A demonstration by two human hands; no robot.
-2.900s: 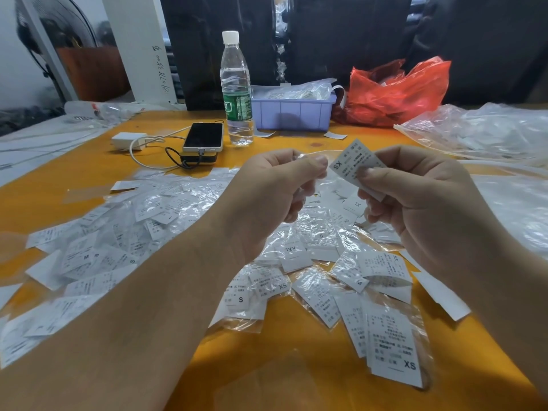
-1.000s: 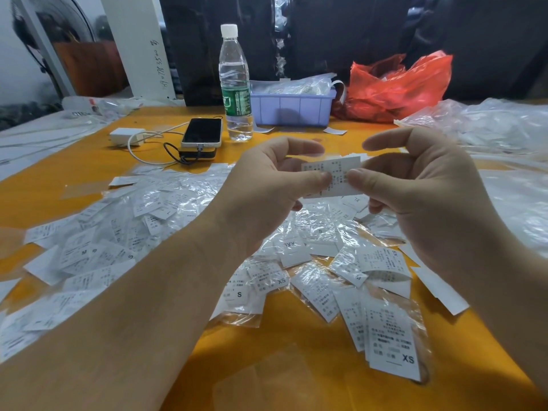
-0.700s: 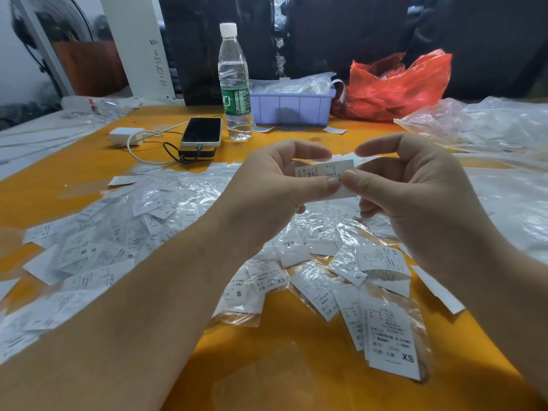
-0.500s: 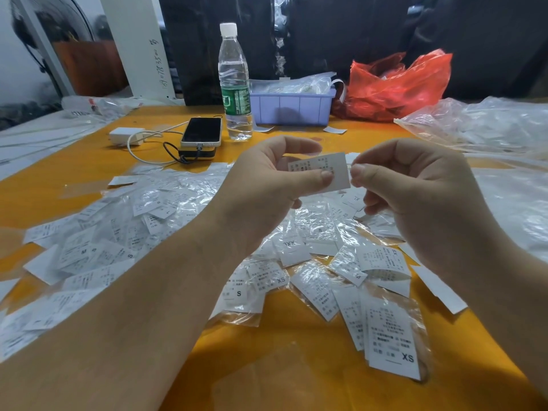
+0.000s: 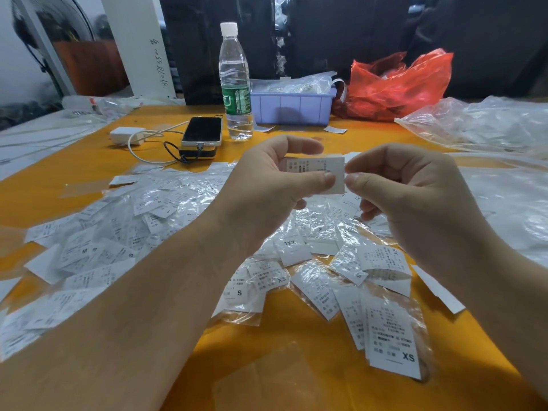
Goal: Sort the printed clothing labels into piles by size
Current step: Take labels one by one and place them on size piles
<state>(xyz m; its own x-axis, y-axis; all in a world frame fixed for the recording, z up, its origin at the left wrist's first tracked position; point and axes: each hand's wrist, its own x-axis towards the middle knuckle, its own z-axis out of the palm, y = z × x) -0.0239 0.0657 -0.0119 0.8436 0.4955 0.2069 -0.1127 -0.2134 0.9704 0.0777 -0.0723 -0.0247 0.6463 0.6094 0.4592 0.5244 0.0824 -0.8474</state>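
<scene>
While both forearms reach in from 6 o'clock, the left hand (image 5: 267, 185) and right hand (image 5: 415, 197) each pinch 1 printed label (image 5: 318, 173) between thumb and forefinger, held above the label heap (image 5: 166, 221). Readable sizes below: XXL (image 5: 292, 243), S (image 5: 239, 293), XS (image 5: 408, 357). Bare orange table (image 5: 89, 161) lies at 10 o'clock before the phone (image 5: 202, 130).

— What's the person wearing on the arms?

— Nothing that shows: both forearms are bare from the lower corners of the frame up to the wrists, with no sleeve edge in view.

— And the hands?

— The left hand (image 5: 267, 188) and right hand (image 5: 415, 197), mid-frame, are bare too — short, plain nails on the thumbs.
</scene>
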